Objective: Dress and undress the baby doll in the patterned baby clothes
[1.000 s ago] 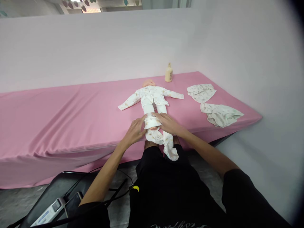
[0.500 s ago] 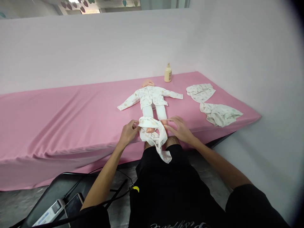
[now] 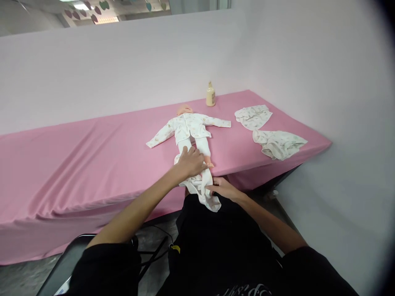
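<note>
A baby doll (image 3: 184, 109) lies on its back in a white printed jacket (image 3: 192, 124) and white leggings (image 3: 202, 144). Its lower legs reach the near edge of the pink-covered table. White printed baby pants (image 3: 200, 187) are bunched round the feet and hang over that edge; one bare foot (image 3: 210, 163) shows beside the cloth. My left hand (image 3: 191, 162) lies across the shins with bent fingers, its thumb near the pants' top edge; what its fingers grip is hidden. My right hand (image 3: 225, 189) pinches the hanging pants leg from the right.
A pump bottle (image 3: 210, 95) stands at the back by the wall. Two crumpled printed garments, one farther back (image 3: 253, 116) and one nearer (image 3: 279, 144), lie to the right. A black chair (image 3: 69, 257) is at lower left, and the wall closes off the right side.
My left hand has moved from the pants' left side rightward over the doll's shins. My right hand has dropped from the foot to the hanging pants leg. The view has shifted slightly.
</note>
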Motion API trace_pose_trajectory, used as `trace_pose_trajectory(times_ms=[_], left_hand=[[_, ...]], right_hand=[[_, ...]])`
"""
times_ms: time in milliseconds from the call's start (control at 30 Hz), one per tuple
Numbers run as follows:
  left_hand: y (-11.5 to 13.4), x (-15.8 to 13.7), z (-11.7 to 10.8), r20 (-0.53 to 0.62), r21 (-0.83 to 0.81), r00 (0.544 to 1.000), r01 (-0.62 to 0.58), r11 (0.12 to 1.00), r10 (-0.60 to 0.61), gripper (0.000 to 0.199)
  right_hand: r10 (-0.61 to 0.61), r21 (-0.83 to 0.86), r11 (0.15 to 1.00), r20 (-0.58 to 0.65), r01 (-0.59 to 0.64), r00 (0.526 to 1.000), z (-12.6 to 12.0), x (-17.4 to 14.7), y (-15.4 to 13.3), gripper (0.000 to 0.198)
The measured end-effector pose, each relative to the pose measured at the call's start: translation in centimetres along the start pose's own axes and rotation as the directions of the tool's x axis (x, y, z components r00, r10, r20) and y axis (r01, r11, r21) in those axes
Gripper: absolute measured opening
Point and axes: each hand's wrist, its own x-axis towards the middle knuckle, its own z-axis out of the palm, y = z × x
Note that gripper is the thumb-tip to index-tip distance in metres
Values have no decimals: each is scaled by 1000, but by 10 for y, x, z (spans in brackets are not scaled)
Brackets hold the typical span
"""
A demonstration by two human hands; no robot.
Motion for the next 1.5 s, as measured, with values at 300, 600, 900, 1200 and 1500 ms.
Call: trace_pose_trajectory(times_ms=[300, 600, 900, 1200, 1500], left_hand=[[-33, 13, -22, 277, 45, 961, -13, 999, 0, 34], [-53, 7, -21, 120, -363, 986, -63, 930, 113, 8], [-57, -3, -37, 198, -842, 979, 142, 520, 53, 13], [-75, -2, -31, 213, -905, 976, 178, 386, 49, 14], [-95, 1, -32, 331, -845, 936, 238, 479, 120, 22]], right_hand=[[-519, -562, 786, -371, 259, 770, -18, -28, -60, 11], [-535, -436, 734, 102, 521, 839, -7, -30, -64, 19], [-388, -275, 876, 86, 396, 918, -31, 17, -102, 49], [-198, -302, 892, 408, 336, 891, -52, 58, -124, 15], [-314, 14, 949, 155, 316, 937, -57, 70, -109, 10]])
